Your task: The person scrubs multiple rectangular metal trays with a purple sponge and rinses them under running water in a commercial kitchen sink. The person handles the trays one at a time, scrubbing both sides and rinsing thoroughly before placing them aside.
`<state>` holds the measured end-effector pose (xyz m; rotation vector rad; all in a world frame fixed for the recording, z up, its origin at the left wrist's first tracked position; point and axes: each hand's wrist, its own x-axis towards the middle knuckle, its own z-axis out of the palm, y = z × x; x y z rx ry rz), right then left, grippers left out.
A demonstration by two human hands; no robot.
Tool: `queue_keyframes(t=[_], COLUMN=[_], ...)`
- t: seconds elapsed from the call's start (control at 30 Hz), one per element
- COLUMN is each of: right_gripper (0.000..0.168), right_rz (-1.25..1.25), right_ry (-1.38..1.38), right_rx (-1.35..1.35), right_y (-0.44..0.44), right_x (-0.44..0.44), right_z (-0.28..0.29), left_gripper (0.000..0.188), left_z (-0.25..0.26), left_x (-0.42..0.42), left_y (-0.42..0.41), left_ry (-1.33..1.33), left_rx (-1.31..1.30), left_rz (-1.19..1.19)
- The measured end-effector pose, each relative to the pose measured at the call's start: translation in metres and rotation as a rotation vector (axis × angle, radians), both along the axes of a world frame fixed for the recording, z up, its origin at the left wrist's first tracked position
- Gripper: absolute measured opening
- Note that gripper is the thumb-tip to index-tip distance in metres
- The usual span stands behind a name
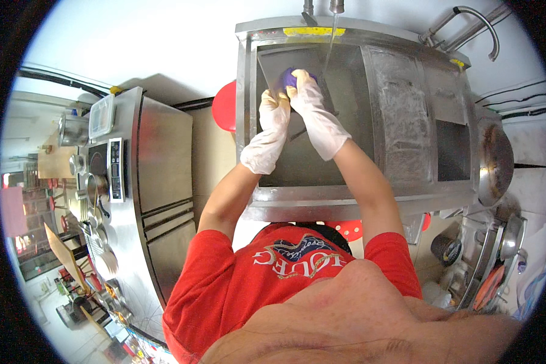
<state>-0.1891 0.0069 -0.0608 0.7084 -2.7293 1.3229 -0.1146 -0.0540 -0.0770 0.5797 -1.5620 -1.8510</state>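
Both my hands wear whitish rubber gloves and are over the left basin of a stainless steel sink (247,150). My left hand (274,111) grips the near edge of a flat grey panel (284,59), tilted in the basin; its material is unclear. Bunched in my right hand (305,88) is a purple cloth or scrubber (289,78), pressed against the panel. A thin stream of water (331,45) runs from the tap (336,6) just right of the panel. The lower part of the panel is partly hidden by my hands.
Right of the basin is a wet metal drainboard (400,113), with a smaller basin (453,150) and a curved tap (487,27) beyond. A red stool (224,107) stands against the sink's left side. A steel counter (129,218) at left carries pots and an induction cooker (116,170).
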Motion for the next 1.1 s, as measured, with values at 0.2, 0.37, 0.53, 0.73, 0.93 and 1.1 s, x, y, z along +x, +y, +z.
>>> queue_keyframes(t=[0.2, 0.37, 0.53, 0.73, 0.93, 1.1], right_gripper=[0.029, 0.024, 0.008, 0.020, 0.014, 0.011], right_rz=[0.218, 0.457, 0.087, 0.152, -0.175, 0.037], right_ry=[0.054, -0.079, -0.564, 0.031, -0.912, 0.120], right_rx=[0.123, 0.297, -0.138, -0.019, -0.864, 0.503], right_y=[0.022, 0.067, 0.129, 0.091, 0.042, 0.074], right_x=[0.038, 0.039, -0.002, 0.002, -0.039, -0.082], right_z=[0.003, 0.025, 0.011, -0.019, -0.069, -0.074], left_gripper=[0.015, 0.019, 0.021, 0.016, 0.014, 0.016], left_z=[0.003, -0.013, -0.004, 0.016, 0.006, 0.002], left_x=[0.004, 0.002, 0.009, 0.019, 0.030, 0.034], left_y=[-0.028, -0.033, -0.043, -0.018, -0.025, -0.042], left_ry=[-0.009, 0.038, -0.086, -0.165, -0.126, -0.171], left_rx=[0.017, 0.189, 0.076, 0.129, 0.142, 0.027], left_rz=[0.091, 0.054, 0.045, 0.007, 0.014, -0.002])
